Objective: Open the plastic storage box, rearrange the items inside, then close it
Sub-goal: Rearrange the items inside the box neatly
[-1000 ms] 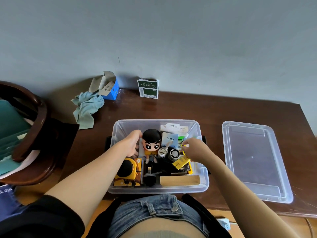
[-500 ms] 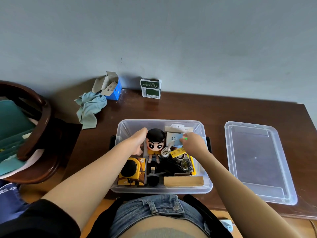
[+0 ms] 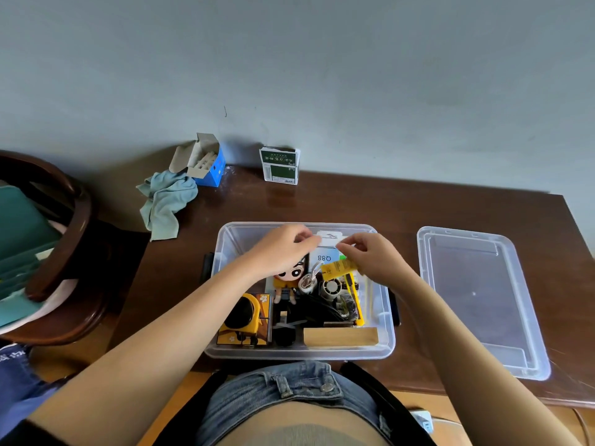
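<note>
The open storage box (image 3: 301, 349) stands on the table (image 3: 354, 204) near its front edge, full of small things. Both hands are over its far part at 12 o'clock — the left hand (image 3: 277, 252) and the right hand (image 3: 373, 257) pinch a white packet (image 3: 329, 238). The lid (image 3: 479, 297) lies at 3 o'clock, a cloth (image 3: 165, 201) at 10.

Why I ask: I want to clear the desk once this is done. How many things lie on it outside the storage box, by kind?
clear lid: 1
small cardboard boxes: 2, the blue box and the green-and-white box
cloth: 1
Total: 4
</note>
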{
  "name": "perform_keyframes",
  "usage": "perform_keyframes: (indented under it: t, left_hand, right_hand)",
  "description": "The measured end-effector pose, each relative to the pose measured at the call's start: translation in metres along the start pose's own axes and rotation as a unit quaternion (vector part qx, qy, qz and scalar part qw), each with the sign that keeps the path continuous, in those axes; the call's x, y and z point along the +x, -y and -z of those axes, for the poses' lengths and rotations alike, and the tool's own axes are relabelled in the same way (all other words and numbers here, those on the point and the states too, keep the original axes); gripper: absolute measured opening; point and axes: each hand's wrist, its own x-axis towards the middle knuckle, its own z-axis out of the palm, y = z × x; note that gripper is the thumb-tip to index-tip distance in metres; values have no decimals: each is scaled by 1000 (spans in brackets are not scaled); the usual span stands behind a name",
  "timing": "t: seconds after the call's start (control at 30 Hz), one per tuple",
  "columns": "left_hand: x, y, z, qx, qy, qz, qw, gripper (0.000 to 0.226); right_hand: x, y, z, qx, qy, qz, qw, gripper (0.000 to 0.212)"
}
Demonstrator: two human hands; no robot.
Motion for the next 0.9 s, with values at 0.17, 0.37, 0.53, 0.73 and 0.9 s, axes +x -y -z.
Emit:
perform_keyframes:
  t: [0.17, 0.37, 0.53, 0.73, 0.9]
  left_hand:
    - [-6, -15, -7, -52, 142, -18, 988, 27]
    - [-18, 5, 1, -142, 96, -2, 985, 22]
    - [-28, 34, 22, -196, -4, 57, 979, 32]
    - [-41, 57, 39, -256, -99, 108, 956, 26]
    - [-48, 62, 40, -293, -121, 123, 940, 17]
  right_hand:
    - [-1, 22, 1, 176, 34, 33, 983, 10]
    - [3, 21, 9, 99, -44, 17, 994, 21]
    - [11, 5, -1, -276, 11, -7, 961, 31]
    - [28, -8, -37, -425, 104, -59, 897, 18]
    - [40, -14, -49, -412, 97, -81, 902, 22]
